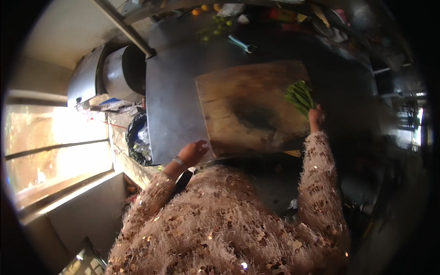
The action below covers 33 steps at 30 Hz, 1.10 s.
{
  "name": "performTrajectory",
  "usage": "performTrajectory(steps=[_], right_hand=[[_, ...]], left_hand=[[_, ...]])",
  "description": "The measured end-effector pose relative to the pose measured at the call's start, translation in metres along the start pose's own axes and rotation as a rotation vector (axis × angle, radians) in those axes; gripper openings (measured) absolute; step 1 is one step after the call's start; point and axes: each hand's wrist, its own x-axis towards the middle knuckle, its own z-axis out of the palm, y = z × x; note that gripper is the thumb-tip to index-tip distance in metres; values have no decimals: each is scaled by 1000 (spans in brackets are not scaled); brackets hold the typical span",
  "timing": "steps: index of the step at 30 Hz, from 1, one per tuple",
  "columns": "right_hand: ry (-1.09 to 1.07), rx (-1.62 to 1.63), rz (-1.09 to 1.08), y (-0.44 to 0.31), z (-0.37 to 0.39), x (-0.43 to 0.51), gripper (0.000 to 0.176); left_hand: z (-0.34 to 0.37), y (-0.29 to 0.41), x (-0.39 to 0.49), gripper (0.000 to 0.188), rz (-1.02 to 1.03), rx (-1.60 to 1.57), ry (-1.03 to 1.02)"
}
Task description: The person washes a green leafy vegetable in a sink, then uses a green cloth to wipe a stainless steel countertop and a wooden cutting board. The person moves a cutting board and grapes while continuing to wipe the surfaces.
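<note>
My right hand [316,116] grips a bunch of leafy greens [299,98] by one end. The greens are over the right side of a worn wooden cutting board [223,89], which has a dark patch near its middle. Beside the board's lower left corner is my left hand [195,152], with its fingers slightly apart and nothing in it. It is at the front edge of a dark metal worktop [172,103]. Whether the left fingers touch the board or the worktop, I cannot tell.
A light blue peeler-like tool [242,44] lies behind the board. Farther back are several green fruits [216,31] and orange fruits [196,11]. A bin lined with a black bag [132,137] stands left of the worktop. A metal post [125,29] rises at its back left.
</note>
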Motion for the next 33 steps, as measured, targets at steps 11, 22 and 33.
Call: performTrajectory(steps=[11, 22, 33], right_hand=[[-114, -16, -246, -83, -44, -193, 53], [84, 300, -974, -194, -93, -317, 55], [-196, 699, -1127, -389, -25, -544, 12]], left_hand=[[-45, -117, -29, 36, -194, 189, 283], [-85, -225, -95, 36, -215, -31, 410], [-61, -223, -138, 34, -226, -324, 502]])
